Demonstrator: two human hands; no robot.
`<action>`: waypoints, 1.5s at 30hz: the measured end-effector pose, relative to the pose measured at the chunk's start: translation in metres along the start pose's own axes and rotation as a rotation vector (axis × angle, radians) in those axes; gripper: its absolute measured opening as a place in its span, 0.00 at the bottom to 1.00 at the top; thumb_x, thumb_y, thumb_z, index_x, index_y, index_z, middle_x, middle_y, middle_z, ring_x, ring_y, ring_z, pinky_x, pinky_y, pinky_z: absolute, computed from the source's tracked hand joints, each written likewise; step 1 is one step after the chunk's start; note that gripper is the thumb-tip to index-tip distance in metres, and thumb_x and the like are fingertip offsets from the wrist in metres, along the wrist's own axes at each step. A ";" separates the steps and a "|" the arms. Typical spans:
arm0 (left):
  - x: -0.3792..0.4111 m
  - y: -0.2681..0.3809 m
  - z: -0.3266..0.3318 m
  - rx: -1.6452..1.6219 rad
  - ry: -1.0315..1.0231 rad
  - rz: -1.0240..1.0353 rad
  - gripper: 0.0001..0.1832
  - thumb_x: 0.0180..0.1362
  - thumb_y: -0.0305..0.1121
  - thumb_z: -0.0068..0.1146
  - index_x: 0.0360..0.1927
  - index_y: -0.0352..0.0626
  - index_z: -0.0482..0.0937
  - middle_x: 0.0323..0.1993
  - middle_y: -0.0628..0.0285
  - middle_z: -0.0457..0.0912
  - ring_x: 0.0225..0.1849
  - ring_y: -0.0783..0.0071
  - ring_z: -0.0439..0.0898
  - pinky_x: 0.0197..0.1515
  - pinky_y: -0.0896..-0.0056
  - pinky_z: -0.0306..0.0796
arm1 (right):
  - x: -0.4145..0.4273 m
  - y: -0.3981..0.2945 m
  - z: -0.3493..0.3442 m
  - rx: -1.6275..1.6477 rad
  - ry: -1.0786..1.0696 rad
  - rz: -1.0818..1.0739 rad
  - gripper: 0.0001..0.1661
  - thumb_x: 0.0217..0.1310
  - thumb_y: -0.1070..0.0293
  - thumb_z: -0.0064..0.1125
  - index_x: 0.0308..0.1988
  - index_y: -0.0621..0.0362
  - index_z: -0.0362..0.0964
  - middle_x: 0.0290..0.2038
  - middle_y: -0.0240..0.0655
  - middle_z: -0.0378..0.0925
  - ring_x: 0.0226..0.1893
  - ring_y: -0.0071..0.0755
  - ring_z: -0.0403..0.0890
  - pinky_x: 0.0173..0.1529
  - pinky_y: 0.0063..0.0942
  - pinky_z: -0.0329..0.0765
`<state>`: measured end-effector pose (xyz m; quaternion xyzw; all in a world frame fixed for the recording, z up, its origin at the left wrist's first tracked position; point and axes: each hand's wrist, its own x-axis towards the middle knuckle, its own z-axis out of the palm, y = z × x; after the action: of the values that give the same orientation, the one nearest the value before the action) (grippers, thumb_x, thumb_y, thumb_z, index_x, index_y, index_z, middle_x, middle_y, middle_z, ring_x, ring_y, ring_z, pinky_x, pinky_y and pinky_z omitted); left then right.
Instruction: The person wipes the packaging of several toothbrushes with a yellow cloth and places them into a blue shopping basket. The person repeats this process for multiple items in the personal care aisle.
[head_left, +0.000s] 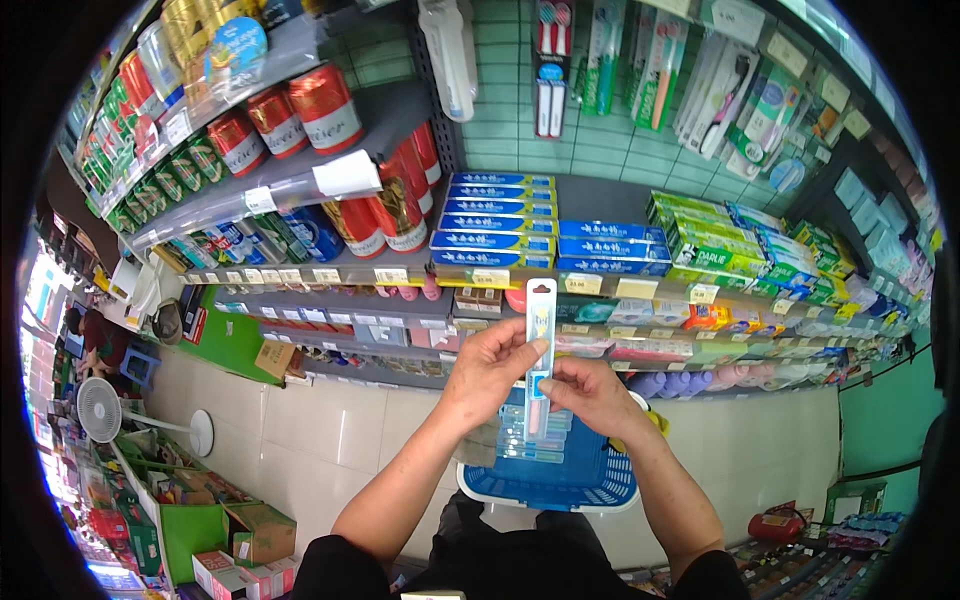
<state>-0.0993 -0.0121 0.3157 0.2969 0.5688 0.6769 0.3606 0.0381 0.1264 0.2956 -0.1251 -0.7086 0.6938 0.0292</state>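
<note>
Upright between my two hands is a packaged toothbrush (540, 322) in a narrow clear and blue pack. My left hand (491, 367) pinches it at mid-height, thumb across the front. Fingers of my right hand (592, 394) grip its lower part from the other side. Below and partly behind them stands a blue plastic basket (555, 487) with a white rim, holding several more slim packs (559, 444). Ahead, stacked blue toothpaste boxes (495, 241) and green toothpaste boxes (716, 251) lie on a shelf. Toothbrush packs (660, 71) hang from the wire grid above.
Shelves with red beverage cans (324, 109) stand at the upper left. A white pedestal fan (99, 410) and cardboard boxes (259, 531) are on the left, with a seated person (103, 341) farther off. A red fire extinguisher (777, 523) lies at the lower right. Tiled floor (322, 427) shows around the basket.
</note>
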 end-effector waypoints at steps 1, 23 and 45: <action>0.002 0.011 -0.005 -0.003 -0.018 -0.007 0.14 0.68 0.28 0.59 0.55 0.36 0.79 0.39 0.68 0.84 0.39 0.85 0.79 0.42 0.80 0.73 | 0.004 -0.009 0.003 0.001 0.012 -0.005 0.13 0.70 0.64 0.62 0.45 0.63 0.78 0.33 0.25 0.78 0.32 0.16 0.75 0.38 0.21 0.76; 0.087 0.162 -0.047 0.203 -0.033 0.297 0.14 0.68 0.34 0.59 0.51 0.35 0.81 0.38 0.67 0.84 0.37 0.84 0.79 0.42 0.79 0.73 | 0.103 -0.152 0.003 -0.271 0.267 -0.362 0.16 0.72 0.60 0.59 0.40 0.65 0.77 0.25 0.25 0.75 0.25 0.14 0.69 0.28 0.21 0.68; 0.200 0.192 -0.054 0.130 0.161 0.465 0.17 0.67 0.41 0.58 0.51 0.40 0.82 0.39 0.69 0.82 0.41 0.81 0.75 0.46 0.75 0.67 | 0.207 -0.192 -0.035 -0.274 0.452 -0.548 0.17 0.73 0.60 0.56 0.37 0.65 0.76 0.23 0.25 0.71 0.24 0.15 0.67 0.28 0.23 0.65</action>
<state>-0.2843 0.1052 0.4934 0.3874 0.5546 0.7251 0.1286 -0.1808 0.2043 0.4597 -0.0834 -0.7777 0.5140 0.3521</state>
